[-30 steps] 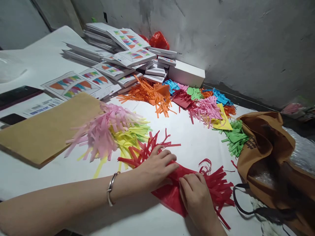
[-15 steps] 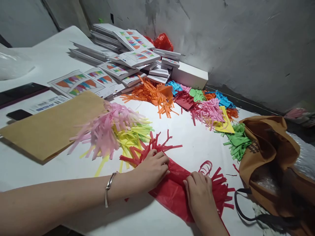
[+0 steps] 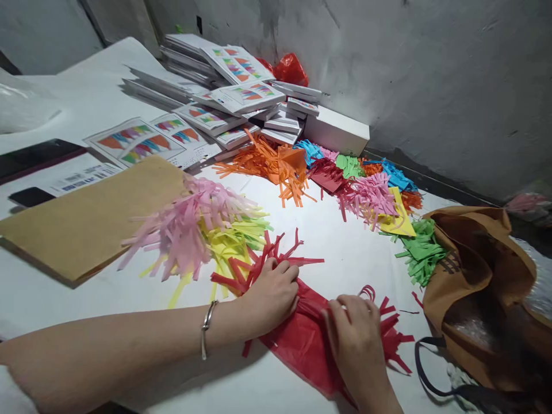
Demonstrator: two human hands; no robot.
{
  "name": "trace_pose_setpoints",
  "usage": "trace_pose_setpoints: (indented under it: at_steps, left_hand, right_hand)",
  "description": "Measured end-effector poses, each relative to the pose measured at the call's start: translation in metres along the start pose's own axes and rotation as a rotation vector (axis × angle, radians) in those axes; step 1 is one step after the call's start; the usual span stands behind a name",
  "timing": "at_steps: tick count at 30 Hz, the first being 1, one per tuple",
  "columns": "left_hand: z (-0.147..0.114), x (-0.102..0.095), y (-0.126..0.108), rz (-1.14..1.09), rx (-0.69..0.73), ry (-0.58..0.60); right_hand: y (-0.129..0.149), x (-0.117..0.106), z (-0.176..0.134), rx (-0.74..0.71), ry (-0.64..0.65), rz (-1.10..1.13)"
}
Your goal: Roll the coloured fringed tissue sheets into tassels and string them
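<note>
A sheet of red tissue paper (image 3: 302, 339) with fringed ends lies on the white table surface in front of me. My left hand (image 3: 271, 293) grips its upper left part with curled fingers, close to one fringe. At the upper right edge, my right hand (image 3: 356, 333) is closed on the paper with bent fingers; the fingertips are partly hidden. The paper is creased and slightly raised between both hands. Beyond my left hand lie a pink tissue tassel (image 3: 185, 227) and a yellow-green tassel (image 3: 235, 233).
A brown envelope (image 3: 86, 218) and a phone (image 3: 41, 161) lie at left. Boxes with printed bunting pictures (image 3: 248, 95) are piled at the back. Orange tassels (image 3: 288, 167), green tassels (image 3: 420, 250) and others curve along the right, near a brown bag (image 3: 474, 230) with a black strap.
My right hand has shifted slightly right, with its fingers lifted a little and the paper edge creased. My left hand keeps its grip. The view has shifted slightly.
</note>
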State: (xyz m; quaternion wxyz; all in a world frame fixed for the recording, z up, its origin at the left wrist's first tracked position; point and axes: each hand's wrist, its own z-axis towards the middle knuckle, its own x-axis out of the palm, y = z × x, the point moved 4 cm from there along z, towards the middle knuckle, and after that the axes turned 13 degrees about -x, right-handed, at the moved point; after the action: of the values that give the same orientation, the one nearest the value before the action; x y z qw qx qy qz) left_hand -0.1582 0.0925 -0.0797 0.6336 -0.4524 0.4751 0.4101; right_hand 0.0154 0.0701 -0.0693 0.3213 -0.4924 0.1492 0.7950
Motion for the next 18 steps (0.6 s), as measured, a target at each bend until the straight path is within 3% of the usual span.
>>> trace_pose_setpoints:
  at_steps: [3, 5, 9, 13, 18]
  left_hand:
    - [0.001, -0.005, 0.003, 0.03, -0.016, -0.019]
    - [-0.001, -0.011, 0.003, 0.014, 0.03, -0.092]
    - [-0.01, -0.015, -0.007, -0.025, 0.321, -0.233]
    - [-0.013, -0.008, -0.011, -0.017, 0.449, -0.201]
    - [-0.014, -0.003, -0.004, -0.01, 0.447, -0.139]
  right_hand:
    - [0.013, 0.003, 0.001, -0.149, -0.008, 0.082]
    - [0.014, 0.007, -0.001, -0.162, 0.006, 0.068]
    - [0.011, 0.006, -0.004, -0.116, -0.077, 0.113]
    - [0.019, 0.007, -0.005, -0.196, -0.041, 0.053]
    - [0.017, 0.012, -0.013, -0.233, 0.073, 0.01]
